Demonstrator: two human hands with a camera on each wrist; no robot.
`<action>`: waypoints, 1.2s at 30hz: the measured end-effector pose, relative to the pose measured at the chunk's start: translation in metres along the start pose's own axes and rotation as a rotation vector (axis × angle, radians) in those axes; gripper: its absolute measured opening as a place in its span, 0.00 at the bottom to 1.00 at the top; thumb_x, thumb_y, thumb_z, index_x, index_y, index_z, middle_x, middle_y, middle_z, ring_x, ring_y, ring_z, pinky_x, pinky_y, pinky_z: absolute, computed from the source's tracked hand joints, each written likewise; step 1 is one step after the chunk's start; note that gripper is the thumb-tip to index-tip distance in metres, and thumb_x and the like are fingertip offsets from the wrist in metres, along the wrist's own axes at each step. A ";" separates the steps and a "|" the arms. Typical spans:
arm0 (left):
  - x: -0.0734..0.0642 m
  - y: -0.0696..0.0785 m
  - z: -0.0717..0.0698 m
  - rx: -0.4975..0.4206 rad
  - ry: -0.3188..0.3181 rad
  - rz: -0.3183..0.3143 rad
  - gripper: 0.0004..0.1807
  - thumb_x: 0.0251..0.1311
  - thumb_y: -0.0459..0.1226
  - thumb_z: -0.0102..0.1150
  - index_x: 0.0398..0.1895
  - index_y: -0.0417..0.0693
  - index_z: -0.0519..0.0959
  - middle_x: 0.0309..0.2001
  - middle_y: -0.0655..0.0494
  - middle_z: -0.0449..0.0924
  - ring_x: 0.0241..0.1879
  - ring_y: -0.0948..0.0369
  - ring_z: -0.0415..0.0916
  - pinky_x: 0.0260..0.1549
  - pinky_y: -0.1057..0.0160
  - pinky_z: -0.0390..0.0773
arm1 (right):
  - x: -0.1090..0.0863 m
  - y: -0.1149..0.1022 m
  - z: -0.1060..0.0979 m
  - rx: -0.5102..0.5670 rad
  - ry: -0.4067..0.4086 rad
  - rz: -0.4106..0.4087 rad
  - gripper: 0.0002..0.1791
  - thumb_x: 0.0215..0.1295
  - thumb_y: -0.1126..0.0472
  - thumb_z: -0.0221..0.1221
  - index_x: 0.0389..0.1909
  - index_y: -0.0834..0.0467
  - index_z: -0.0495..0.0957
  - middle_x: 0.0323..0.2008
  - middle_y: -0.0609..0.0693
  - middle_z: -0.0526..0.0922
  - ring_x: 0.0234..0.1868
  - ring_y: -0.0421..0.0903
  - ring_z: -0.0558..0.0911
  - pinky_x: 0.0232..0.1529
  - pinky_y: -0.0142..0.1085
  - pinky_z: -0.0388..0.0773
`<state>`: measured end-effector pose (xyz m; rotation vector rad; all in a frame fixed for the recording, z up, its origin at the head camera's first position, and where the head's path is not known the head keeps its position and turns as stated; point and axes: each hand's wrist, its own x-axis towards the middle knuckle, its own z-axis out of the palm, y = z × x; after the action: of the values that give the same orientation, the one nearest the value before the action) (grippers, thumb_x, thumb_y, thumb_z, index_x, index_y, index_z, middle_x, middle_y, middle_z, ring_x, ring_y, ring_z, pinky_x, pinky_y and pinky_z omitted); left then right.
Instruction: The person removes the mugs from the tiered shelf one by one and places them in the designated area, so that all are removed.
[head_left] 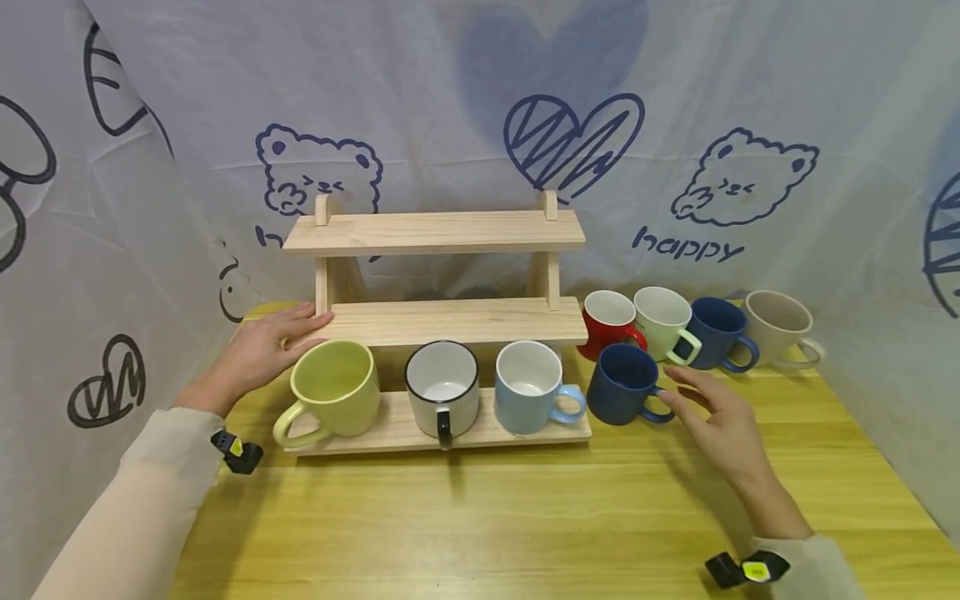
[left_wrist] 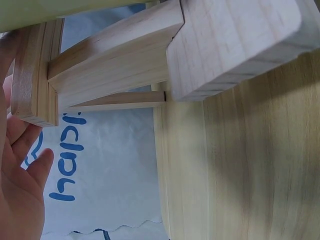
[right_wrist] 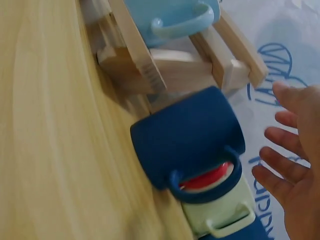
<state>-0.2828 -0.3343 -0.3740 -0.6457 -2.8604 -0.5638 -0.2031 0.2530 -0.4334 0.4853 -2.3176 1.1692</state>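
My left hand point(head_left: 262, 346) rests against the left end of the wooden rack's middle shelf point(head_left: 457, 321), fingers fairly straight. The left wrist view shows the shelf's end point(left_wrist: 30, 80) beside those fingers. A dark blue mug point(head_left: 618, 387) stands upright just right of the rack, its handle towards my right hand point(head_left: 720, 425). That hand is spread beside the handle; the right wrist view shows its fingers point(right_wrist: 285, 170) apart from the mug, holding nothing. On the bottom shelf stand a yellow-green mug point(head_left: 348, 400), a white mug with black handle point(head_left: 444, 396) and a light blue mug point(head_left: 525, 400).
Behind the dark blue mug are a red mug point(head_left: 600, 329), a pale green mug point(head_left: 663, 329), another dark blue mug point(head_left: 708, 333) and a beige mug point(head_left: 772, 333). The top shelf point(head_left: 435, 229) rises above. A printed curtain point(head_left: 450, 108) hangs behind the wooden table point(head_left: 480, 525).
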 end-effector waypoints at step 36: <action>0.000 0.001 -0.002 -0.014 -0.014 -0.018 0.27 0.70 0.51 0.54 0.68 0.52 0.71 0.70 0.40 0.63 0.68 0.38 0.58 0.64 0.35 0.56 | 0.023 -0.045 0.052 -0.127 -0.361 -0.136 0.23 0.63 0.57 0.66 0.59 0.55 0.79 0.52 0.48 0.83 0.54 0.49 0.80 0.54 0.52 0.77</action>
<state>-0.2820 -0.3346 -0.3722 -0.6297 -2.8807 -0.5855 -0.2125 0.1826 -0.4178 0.8510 -2.5916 0.9241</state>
